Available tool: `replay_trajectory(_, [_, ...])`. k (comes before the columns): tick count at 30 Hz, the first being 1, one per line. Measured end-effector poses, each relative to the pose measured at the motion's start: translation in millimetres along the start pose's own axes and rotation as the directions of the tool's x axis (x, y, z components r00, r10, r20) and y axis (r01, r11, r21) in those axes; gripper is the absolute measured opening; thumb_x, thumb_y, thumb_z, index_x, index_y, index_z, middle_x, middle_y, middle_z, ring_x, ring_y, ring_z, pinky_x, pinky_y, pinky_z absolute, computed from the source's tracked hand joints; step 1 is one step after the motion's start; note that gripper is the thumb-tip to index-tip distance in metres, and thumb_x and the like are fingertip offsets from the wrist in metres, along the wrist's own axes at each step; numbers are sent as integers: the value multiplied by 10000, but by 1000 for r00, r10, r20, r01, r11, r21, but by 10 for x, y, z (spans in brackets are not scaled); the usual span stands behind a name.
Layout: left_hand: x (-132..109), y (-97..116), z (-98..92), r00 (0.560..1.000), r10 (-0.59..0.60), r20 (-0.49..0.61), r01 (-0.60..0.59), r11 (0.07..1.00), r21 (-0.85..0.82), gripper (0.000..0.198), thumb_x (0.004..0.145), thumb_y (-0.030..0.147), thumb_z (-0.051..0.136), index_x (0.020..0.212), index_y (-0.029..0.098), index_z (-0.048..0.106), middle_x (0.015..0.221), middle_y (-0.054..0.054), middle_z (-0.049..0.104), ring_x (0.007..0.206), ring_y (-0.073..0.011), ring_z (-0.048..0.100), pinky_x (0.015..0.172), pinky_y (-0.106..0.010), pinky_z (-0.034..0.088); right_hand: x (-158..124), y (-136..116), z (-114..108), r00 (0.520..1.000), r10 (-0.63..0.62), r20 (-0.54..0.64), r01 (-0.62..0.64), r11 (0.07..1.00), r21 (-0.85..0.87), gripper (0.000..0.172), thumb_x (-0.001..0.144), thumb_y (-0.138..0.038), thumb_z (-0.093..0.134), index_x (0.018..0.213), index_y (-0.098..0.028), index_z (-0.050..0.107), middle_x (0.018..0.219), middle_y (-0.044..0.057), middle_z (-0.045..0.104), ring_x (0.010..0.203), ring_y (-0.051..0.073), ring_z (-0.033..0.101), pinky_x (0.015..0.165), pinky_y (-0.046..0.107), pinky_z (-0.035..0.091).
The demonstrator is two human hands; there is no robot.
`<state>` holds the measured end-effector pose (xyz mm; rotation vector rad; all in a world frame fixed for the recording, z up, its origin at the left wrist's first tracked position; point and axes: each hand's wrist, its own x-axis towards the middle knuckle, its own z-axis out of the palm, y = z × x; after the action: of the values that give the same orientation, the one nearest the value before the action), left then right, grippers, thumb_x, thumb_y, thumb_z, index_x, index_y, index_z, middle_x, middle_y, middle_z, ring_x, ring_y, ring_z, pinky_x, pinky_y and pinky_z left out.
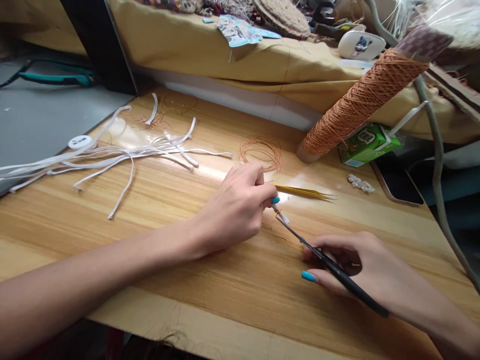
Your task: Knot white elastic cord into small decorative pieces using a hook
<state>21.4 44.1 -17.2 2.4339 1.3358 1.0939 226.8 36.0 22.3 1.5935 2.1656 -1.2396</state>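
My left hand [245, 202] is closed in a pinch over the middle of the table, gripping a white cord [285, 219] whose short end sticks out below the fingers. Orange thread [276, 211] is wound round that cord near its end. In my right hand [348, 262] is a pair of black-handled scissors [337, 275], its blades reaching up to the wrapped part of the cord. A golden pair of tweezers [303, 191] lies just beyond my left fingertips. Behind that hand rests a loose coil of thin orange thread [260, 154].
Several white cords [123, 155] spread across the table's left side. A large orange thread spool [367, 97] leans at the back right, beside a green drink carton [369, 145] and a phone [397, 177]. Small white pieces [360, 183] lie nearby. Teal-handled pliers [56, 77] are at far left.
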Motion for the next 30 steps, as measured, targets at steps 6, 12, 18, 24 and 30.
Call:
replay_trajectory(6, [3,7,-5,1000,10,4,-10,1000,-17,225,762,27,389,663,111,573,687,-38,417,669,-137,392,597,-267,342,1,11,3,999,37,2,-37,999,-20,326,679,-499,550,666,-176,592,579,17,522,514,123,428,455,226,349])
replay_trajectory(12, [6,10,-10,1000,20,7,-20,1000,-19,221,747,11,392,666,108,573,689,-39,416,668,-136,394,594,-266,343,10,-23,16,999,45,7,-45,999,-8,329,679,-500,549,658,-174,584,564,7,490,506,113,403,450,221,334])
replay_trajectory(18, [0,8,-14,1000,29,3,-29,999,-17,216,740,6,404,670,90,590,689,-44,418,666,-133,393,592,-264,336,15,-21,17,1000,24,-13,-25,1000,-19,330,703,-482,510,637,-164,570,535,-6,434,489,100,356,441,221,301])
replay_trajectory(24, [-1,5,-8,1000,29,5,-29,1000,-9,220,748,13,404,672,89,595,695,-45,420,670,-135,393,592,-264,331,28,-14,24,1000,9,-22,-9,1000,-6,332,705,-478,511,627,-160,565,525,-22,380,483,88,300,431,218,254])
replay_trajectory(30, [7,3,-3,1000,-25,1,25,1000,-14,215,795,61,401,698,107,588,707,-40,436,690,-138,405,634,-271,356,30,66,-65,999,-29,-21,30,999,37,327,671,-501,561,630,-176,579,535,-17,452,491,99,389,444,217,302])
